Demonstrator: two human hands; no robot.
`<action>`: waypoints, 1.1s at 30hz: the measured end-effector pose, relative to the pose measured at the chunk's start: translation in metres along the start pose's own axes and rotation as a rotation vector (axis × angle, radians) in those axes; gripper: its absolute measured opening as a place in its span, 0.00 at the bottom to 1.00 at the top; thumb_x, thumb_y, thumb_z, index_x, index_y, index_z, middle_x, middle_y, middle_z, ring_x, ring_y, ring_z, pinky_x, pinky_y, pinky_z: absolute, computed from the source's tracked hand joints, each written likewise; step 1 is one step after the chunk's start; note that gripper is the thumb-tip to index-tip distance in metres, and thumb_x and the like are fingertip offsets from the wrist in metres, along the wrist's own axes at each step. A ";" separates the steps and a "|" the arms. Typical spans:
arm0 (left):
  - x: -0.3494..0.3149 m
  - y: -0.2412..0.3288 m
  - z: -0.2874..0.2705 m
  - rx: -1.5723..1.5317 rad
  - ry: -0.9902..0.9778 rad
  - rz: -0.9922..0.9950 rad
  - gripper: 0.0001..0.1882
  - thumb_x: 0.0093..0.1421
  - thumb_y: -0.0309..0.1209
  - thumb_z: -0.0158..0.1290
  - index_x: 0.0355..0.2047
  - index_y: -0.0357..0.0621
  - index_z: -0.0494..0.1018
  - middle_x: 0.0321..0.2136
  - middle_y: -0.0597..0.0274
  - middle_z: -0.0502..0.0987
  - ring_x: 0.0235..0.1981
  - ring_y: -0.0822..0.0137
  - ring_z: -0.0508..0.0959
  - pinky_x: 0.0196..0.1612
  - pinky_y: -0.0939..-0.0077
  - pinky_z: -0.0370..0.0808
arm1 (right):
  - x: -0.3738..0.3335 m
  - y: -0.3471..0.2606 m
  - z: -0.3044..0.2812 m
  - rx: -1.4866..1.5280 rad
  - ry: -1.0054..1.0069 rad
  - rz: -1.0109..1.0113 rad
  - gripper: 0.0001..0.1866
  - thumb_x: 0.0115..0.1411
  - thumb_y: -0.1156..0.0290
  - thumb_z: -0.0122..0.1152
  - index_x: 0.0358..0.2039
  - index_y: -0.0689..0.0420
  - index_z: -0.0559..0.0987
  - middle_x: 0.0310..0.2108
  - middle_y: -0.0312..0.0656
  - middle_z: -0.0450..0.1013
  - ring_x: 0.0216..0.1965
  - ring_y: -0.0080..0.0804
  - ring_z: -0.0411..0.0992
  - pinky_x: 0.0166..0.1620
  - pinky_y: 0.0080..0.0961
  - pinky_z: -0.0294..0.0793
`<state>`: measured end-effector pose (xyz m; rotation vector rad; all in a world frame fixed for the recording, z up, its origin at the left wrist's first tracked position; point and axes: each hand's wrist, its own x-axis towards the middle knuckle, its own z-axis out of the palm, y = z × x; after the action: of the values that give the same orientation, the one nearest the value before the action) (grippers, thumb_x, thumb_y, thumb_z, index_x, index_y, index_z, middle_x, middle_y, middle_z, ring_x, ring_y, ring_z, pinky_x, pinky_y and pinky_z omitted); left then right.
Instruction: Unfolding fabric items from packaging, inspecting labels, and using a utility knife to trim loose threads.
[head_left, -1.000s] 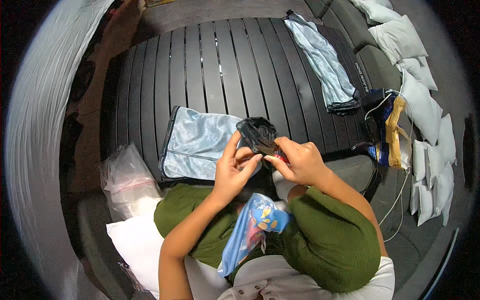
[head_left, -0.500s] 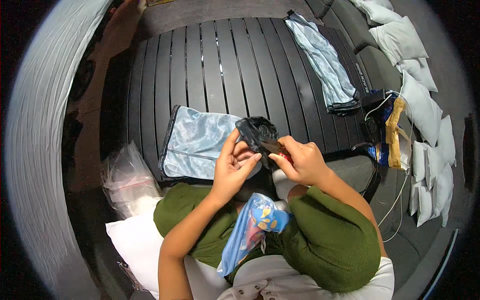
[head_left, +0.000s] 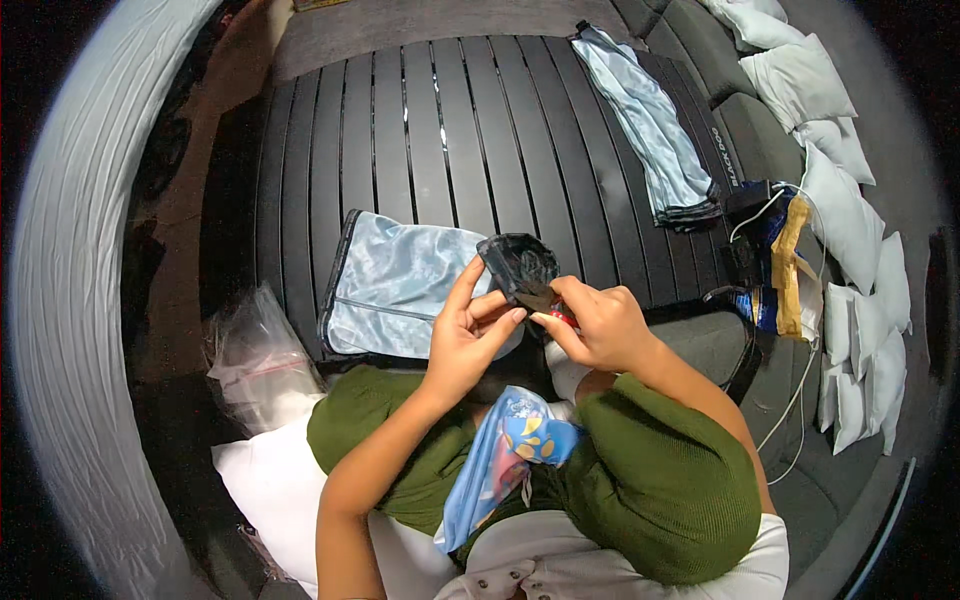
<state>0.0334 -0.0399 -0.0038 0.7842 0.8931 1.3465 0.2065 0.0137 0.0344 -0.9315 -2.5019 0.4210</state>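
Over the near edge of the table, both my hands meet at a black fabric band (head_left: 518, 262), bunched into a rounded loop. My left hand (head_left: 462, 335) pinches its left and lower edge, with other fingers behind it. At its lower right, my right hand (head_left: 610, 328) is closed round a small red object (head_left: 563, 319), mostly hidden by my fingers, so its kind is unclear. Just behind my left hand lies a light blue mottled cloth piece (head_left: 395, 285) with black edging. Whether the black band belongs to it I cannot tell.
A slatted black table (head_left: 425, 140) spreads ahead, with folded light blue cloths (head_left: 655, 130) at its far right. White cushions (head_left: 840, 190) line the right side near a blue-and-gold bag (head_left: 790, 270) and white cable. A clear plastic bag (head_left: 262, 365) sits at left; a blue patterned cloth (head_left: 505, 455) lies on my lap.
The black band has shifted slightly right and turned, showing more of its inside. My right fingers have closed in a little; the left hand has barely moved.
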 end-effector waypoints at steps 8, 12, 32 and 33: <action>0.000 -0.001 -0.001 0.031 0.005 0.025 0.37 0.54 0.16 0.48 0.60 0.41 0.43 0.41 0.49 0.72 0.41 0.70 0.73 0.44 0.79 0.70 | 0.001 -0.001 -0.001 0.017 0.027 0.002 0.14 0.49 0.67 0.61 0.30 0.63 0.70 0.16 0.43 0.68 0.14 0.35 0.69 0.16 0.25 0.65; -0.002 -0.004 -0.002 0.149 0.015 0.063 0.37 0.53 0.16 0.49 0.60 0.40 0.43 0.40 0.51 0.73 0.40 0.70 0.73 0.44 0.78 0.69 | 0.001 -0.001 0.000 0.032 0.031 0.011 0.13 0.49 0.67 0.61 0.29 0.62 0.70 0.16 0.43 0.68 0.14 0.35 0.69 0.16 0.25 0.65; 0.000 0.000 -0.002 0.004 0.015 0.006 0.37 0.53 0.16 0.49 0.60 0.40 0.43 0.41 0.50 0.72 0.41 0.70 0.73 0.44 0.79 0.70 | -0.002 0.001 0.000 0.043 0.031 0.001 0.14 0.50 0.67 0.60 0.31 0.63 0.69 0.15 0.41 0.67 0.14 0.35 0.69 0.16 0.25 0.65; 0.000 -0.001 -0.002 -0.007 0.010 0.017 0.37 0.53 0.15 0.48 0.60 0.41 0.43 0.41 0.51 0.72 0.41 0.70 0.73 0.44 0.79 0.71 | -0.002 0.000 0.000 0.041 0.016 0.003 0.14 0.50 0.67 0.60 0.31 0.63 0.69 0.15 0.42 0.68 0.14 0.35 0.69 0.16 0.25 0.65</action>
<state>0.0315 -0.0399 -0.0057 0.7817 0.8913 1.3689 0.2083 0.0127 0.0340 -0.9193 -2.4688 0.4617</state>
